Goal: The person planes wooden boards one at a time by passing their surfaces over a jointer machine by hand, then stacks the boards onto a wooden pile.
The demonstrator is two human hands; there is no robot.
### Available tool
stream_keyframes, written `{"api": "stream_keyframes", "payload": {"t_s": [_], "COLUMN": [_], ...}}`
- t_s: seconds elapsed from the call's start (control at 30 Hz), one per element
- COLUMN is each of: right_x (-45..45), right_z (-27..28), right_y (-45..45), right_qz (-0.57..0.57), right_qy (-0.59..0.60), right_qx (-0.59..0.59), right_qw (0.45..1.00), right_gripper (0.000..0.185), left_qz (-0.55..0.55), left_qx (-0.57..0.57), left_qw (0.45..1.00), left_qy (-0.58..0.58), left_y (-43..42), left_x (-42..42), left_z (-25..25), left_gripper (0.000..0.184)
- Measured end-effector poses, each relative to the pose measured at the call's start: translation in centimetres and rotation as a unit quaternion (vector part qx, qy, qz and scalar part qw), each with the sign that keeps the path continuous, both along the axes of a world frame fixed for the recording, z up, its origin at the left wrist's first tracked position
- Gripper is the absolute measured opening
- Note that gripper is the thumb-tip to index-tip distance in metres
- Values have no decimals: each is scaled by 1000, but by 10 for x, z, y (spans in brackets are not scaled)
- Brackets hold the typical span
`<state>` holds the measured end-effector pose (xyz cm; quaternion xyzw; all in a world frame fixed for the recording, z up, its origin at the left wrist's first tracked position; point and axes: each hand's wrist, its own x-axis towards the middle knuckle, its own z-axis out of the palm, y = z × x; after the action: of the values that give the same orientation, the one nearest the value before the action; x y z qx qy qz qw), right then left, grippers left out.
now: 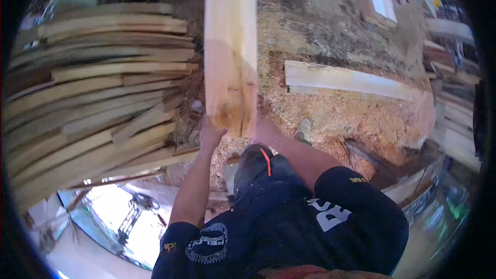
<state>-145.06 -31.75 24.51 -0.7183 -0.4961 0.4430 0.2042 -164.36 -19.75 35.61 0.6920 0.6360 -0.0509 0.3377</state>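
Observation:
A wide, pale wooden plank stretches away from my body, with a darker knotty patch near its close end. My left hand grips the near left corner, thumb over the top face. At the near right edge, my right hand is closed on the same plank; its fingers are partly hidden and blurred. The plank appears held up off the ground in front of my legs, its far end pointing forward.
Stacked boards fill the left side. Another plank lies on the sawdust-covered ground to the right. A thick timber sits at the far right. My shoe shows below the right-hand plank.

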Motion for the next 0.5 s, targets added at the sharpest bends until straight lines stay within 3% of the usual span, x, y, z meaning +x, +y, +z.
{"api": "stream_keyframes", "payload": {"t_s": [0.1, 0.17, 0.2, 0.27, 0.37, 0.5], "right_x": [-3, 1, 5, 8, 14, 13], "right_z": [0, 16, 31, 37, 48, 54], "right_y": [4, 8, 13, 19, 30, 27], "right_qz": [-62, -34, -98, -104, -54, -51], "right_qy": [7, -48, 14, 64, 70, 49], "right_qx": [-41, -96, -126, -156, -170, -169], "right_qw": [997, 994, 987, 980, 981, 983], "right_gripper": [63, 55, 53, 55, 63, 65], "left_qz": [-39, -15, -4, 26, 42, 38], "left_qx": [71, 49, 51, 47, 40, 57], "left_qw": [996, 998, 997, 991, 998, 998], "left_qy": [-26, -29, -63, -120, -3, 17], "left_y": [19, 10, 13, 22, 30, 29], "left_x": [-18, 4, 1, -16, 13, 15], "left_z": [-38, -5, -13, -38, -4, -9], "left_gripper": [87, 83, 81, 75, 69, 67]}}
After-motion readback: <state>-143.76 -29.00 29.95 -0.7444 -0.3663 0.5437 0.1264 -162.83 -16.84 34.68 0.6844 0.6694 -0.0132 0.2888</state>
